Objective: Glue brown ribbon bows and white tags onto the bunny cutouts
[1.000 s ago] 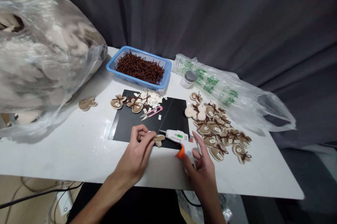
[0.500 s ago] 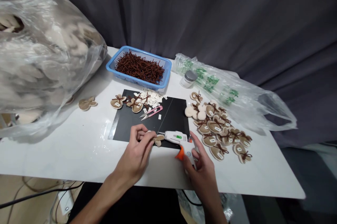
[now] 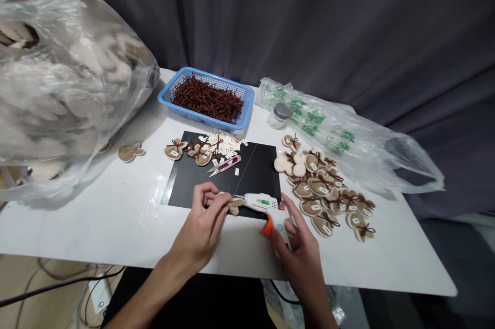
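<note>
My left hand [image 3: 207, 220] pinches a brown plush bunny head [image 3: 235, 206] near the front edge of the black mat [image 3: 185, 184]. Its ears stick out to the right, while the fingers hide most of the rest. Wrapped around the handle of a white and orange hot glue gun [image 3: 265, 204] is my right hand [image 3: 297, 241]. The gun's nozzle points left and meets the bunny head at my left fingertips; whether glue is coming out is too small to tell. Behind them lie pink thread snips [image 3: 225, 165] and a heap of small white labels [image 3: 224, 143].
A blue basket [image 3: 247, 107] holds brown cord bows. Finished-looking bunny heads with bows and labels [image 3: 319, 184] are piled at the right, beside a clear plastic bag [image 3: 371, 159] and a lidded jar [image 3: 279, 115]. A big bag of plush pieces [image 3: 77, 86] fills the left.
The whole view has shifted slightly, so things appear a little further right. Both hands keep the same grip, with the nozzle still at the bunny head.
</note>
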Available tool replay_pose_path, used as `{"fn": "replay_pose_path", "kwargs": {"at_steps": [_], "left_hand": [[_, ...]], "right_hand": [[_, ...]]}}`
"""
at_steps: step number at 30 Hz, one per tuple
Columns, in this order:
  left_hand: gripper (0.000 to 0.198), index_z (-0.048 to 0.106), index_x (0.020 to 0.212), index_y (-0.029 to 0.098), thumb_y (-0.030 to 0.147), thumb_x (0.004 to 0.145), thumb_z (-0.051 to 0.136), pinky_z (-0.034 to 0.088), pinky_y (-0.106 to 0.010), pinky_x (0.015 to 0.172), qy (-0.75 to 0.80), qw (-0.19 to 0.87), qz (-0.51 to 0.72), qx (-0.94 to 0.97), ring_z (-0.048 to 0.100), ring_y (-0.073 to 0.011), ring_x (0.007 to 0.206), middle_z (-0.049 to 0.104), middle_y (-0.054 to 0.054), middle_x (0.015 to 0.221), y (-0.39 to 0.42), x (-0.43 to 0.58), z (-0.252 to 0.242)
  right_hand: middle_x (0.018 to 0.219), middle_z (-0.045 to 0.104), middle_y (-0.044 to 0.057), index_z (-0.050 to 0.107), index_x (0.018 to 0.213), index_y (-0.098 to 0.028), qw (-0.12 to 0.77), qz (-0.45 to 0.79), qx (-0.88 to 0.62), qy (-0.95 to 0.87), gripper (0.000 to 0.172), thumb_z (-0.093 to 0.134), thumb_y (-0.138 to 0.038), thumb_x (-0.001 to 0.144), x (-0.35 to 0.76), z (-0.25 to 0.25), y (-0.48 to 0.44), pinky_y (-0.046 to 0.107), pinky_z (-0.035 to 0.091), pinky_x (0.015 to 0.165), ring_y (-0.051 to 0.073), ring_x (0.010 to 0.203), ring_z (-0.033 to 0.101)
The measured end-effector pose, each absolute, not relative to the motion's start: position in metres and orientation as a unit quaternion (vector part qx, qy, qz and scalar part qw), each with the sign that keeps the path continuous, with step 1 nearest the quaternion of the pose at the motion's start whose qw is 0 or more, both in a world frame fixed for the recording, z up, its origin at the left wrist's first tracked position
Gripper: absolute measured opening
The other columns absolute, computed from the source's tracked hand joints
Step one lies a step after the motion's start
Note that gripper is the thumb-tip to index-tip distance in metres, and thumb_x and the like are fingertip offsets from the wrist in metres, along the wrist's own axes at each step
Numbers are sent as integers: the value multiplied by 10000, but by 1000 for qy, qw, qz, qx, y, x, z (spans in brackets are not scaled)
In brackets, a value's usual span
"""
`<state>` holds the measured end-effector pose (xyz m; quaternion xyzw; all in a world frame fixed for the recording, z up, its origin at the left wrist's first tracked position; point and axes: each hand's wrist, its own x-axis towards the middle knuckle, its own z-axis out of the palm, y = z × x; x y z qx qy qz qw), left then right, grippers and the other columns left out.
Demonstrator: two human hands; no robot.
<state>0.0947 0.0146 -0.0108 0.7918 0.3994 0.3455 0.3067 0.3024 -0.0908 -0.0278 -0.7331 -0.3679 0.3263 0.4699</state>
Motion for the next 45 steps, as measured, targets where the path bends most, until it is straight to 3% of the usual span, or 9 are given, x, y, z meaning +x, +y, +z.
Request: {"fn": "replay_pose_path", "kwargs": {"at_steps": [7,11,16,24,32,37,45], "left_hand": [[227,647,1216,231,105,1098,500,590,-330,911,396,301,350,794,650,-150,971,442,-63,1221,15,95,-11],[225,657,1221,229,126,1104,495,599,-347,920,401,303,347,792,654,-160,981,447,-68,1225,15,95,-11],[223,658,1215,223,130,1106,488,599,-356,930,400,304,345,793,651,-164,986,448,-72,1221,15,95,-11],[231,660,1217,222,124,1102,486,593,-357,923,399,302,344,794,644,-165,981,451,-71,1219,15,96,-10],[235,653,1223,223,113,1101,485,586,-354,916,401,302,343,794,617,-163,971,435,-64,1188,16,97,-9],[231,668,1217,222,131,1100,490,596,-373,905,406,309,342,789,621,-173,955,443,-69,1172,16,98,-9],[233,680,1199,227,146,1104,484,592,-367,920,416,321,333,783,636,-180,964,458,-76,1176,16,95,-9]], "right_hand": [[808,615,-16,494,1674,-238,454,354,-749,-328,904,755,-653,915,302,-24,-90,189,401,528,126,593,449],[717,495,-60,482,1679,-226,453,349,-748,-338,896,751,-621,921,301,-19,-89,189,312,481,110,542,305],[705,418,-78,469,1680,-227,453,353,-749,-329,892,752,-587,915,300,-17,-89,189,238,463,104,540,247],[677,347,-96,494,1657,-226,455,341,-752,-334,845,739,-564,922,299,-15,-87,195,182,447,100,520,208],[688,407,-84,505,1649,-227,459,349,-750,-324,806,725,-554,946,293,-2,-84,210,247,462,109,531,247],[655,335,-99,541,1622,-211,460,341,-745,-344,787,738,-534,932,299,-12,-86,210,229,442,109,517,237],[676,439,-77,521,1637,-212,469,353,-736,-337,805,754,-513,928,299,-15,-87,215,274,451,114,527,288]]}}
